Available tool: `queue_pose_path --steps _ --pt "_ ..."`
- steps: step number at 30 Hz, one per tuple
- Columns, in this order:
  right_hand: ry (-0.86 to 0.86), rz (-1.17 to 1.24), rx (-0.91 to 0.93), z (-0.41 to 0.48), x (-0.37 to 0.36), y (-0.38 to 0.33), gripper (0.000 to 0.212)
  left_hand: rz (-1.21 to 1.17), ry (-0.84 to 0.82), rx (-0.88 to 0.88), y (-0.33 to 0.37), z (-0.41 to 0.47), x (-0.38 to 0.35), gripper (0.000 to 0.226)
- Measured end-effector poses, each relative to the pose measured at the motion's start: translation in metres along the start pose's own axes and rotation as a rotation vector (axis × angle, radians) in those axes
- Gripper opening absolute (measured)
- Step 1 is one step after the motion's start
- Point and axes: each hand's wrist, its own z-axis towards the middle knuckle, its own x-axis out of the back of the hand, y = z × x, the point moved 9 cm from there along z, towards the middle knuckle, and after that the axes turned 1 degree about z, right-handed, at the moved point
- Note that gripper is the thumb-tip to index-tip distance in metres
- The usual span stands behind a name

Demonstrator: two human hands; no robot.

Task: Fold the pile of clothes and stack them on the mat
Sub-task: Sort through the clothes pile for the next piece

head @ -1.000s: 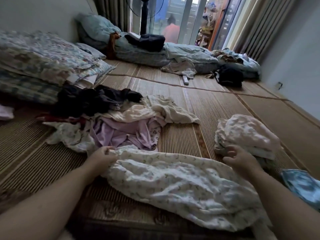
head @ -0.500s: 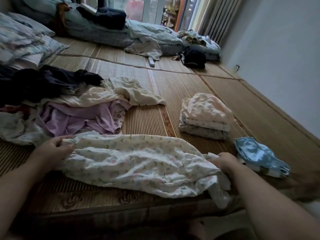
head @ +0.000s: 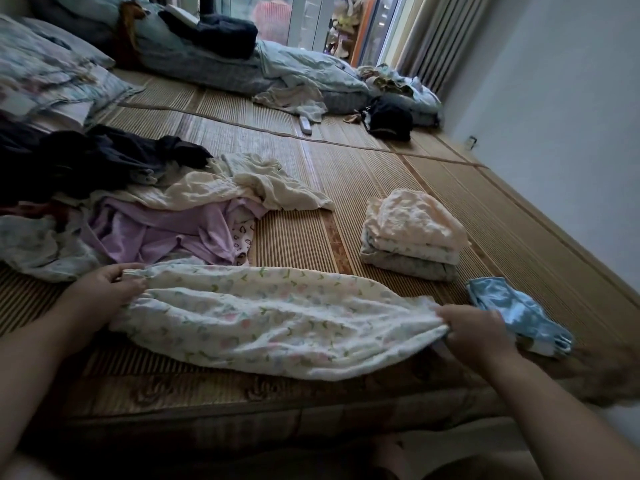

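Floral garment (head: pixel 277 320) is pinched at each end by left hand (head: pixel 107 285) and right hand (head: pixel 474 330), fingers curled on the cloth; wrinkles likely get folded in if tension is dropped.

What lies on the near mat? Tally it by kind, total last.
Floral garment, in the grip of left hand and right hand: 1
Folded stack: 1
Blue cloth: 1
Unfolded pile: 1
Total: 4
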Motion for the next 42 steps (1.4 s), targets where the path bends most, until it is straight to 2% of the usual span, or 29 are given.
queue_pose_path --steps 2,3,4,5,6,9,10,11,12,14,15,17,20,21,23,26,30,31,33,34,36,38,40,41,42 --pt "0.386 0.061 0.075 -0.007 0.046 0.002 0.027 -0.023 0.003 0.008 -0.001 0.0 0.001 0.024" --pt "0.528 0.044 0.113 -0.015 0.061 0.001 0.029 -0.034 -0.002 0.01 -0.001 0.0 0.001 0.023" --pt "0.594 0.014 0.13 -0.021 0.065 0.001 0.027 -0.034 -0.004 0.012 -0.002 0.001 0.002 0.023" --pt "0.558 -0.018 0.119 -0.022 0.063 0.0 0.023 -0.027 -0.004 0.014 -0.003 0.002 0.003 0.024" --pt "0.424 -0.02 0.079 -0.019 0.048 0.002 0.023 -0.024 -0.005 0.017 -0.003 0.003 0.004 0.026" --pt "-0.238 -0.003 -0.131 -0.029 -0.023 0.009 0.049 -0.017 0.007 0.02 -0.004 0.003 0.006 0.027" --pt "-0.411 0.027 -0.204 -0.038 -0.043 0.013 0.056 -0.018 0.009 0.019 -0.003 0.002 0.007 0.027" --pt "-0.481 0.069 -0.252 -0.044 -0.051 0.015 0.056 -0.02 0.006 0.017 -0.003 0.001 0.007 0.027" --pt "-0.451 0.135 -0.286 -0.045 -0.05 0.018 0.049 -0.013 0.003 0.013 -0.002 -0.001 0.006 0.027" --pt "-0.272 0.29 -0.346 -0.034 -0.035 0.027 0.03 0.036 -0.014 -0.006 0.003 -0.004 0.004 0.023" --pt "-0.179 0.385 -0.389 -0.026 -0.028 0.033 0.03 0.054 -0.024 -0.013 0.005 -0.005 0.002 0.019" --pt "-0.106 0.526 -0.506 -0.012 -0.024 0.043 0.042 0.058 -0.024 -0.017 0.007 -0.006 0.0 0.021" --pt "-0.222 0.51 -0.626 0.008 -0.042 0.044 0.065 0.067 -0.004 -0.007 0.007 -0.009 -0.001 0.037" --pt "-0.277 0.457 -0.629 0.013 -0.049 0.041 0.067 0.071 0.003 -0.009 0.006 -0.01 -0.001 0.038" --pt "-0.302 0.351 -0.587 0.021 -0.057 0.039 0.055 0.086 0.018 -0.014 0.004 -0.01 -0.001 0.04" --pt "-0.089 0.438 -0.563 0.026 -0.041 0.041 0.025 0.136 0.037 -0.004 0.001 -0.007 0.0 0.041" --pt "0.166 0.639 -0.643 0.013 -0.015 0.065 0.029 0.183 0.021 0.032 -0.005 0.003 0.006 0.042" --pt "0.162 0.64 -0.656 0.011 -0.017 0.071 0.028 0.173 0.021 0.052 -0.008 0.005 0.008 0.043" --pt "0.037 0.63 -0.713 0.005 -0.03 0.079 0.027 0.169 0.024 0.074 -0.013 0.009 0.011 0.043" --pt "-0.052 0.657 -0.768 0.0 -0.042 0.083 0.041 0.172 0.028 0.079 -0.015 0.011 0.011 0.043" --pt "-0.165 0.717 -0.846 -0.011 -0.061 0.082 0.084 0.176 0.035 0.07 -0.011 0.008 0.008 0.044" --pt "-0.238 0.664 -0.836 -0.017 -0.073 0.079 0.103 0.15 0.022 0.058 -0.008 0.003 0.005 0.045" --pt "-0.325 0.657 -0.792 -0.018 -0.083 0.072 0.109 0.132 -0.003 0.054 -0.003 -0.005 0.002 0.047" --pt "-0.361 0.667 -0.785 -0.019 -0.086 0.069 0.105 0.138 -0.01 0.062 -0.003 -0.006 0.002 0.048" --pt "-0.366 0.638 -0.778 -0.018 -0.085 0.067 0.091 0.135 -0.025 0.065 -0.003 -0.006 0.002 0.049"
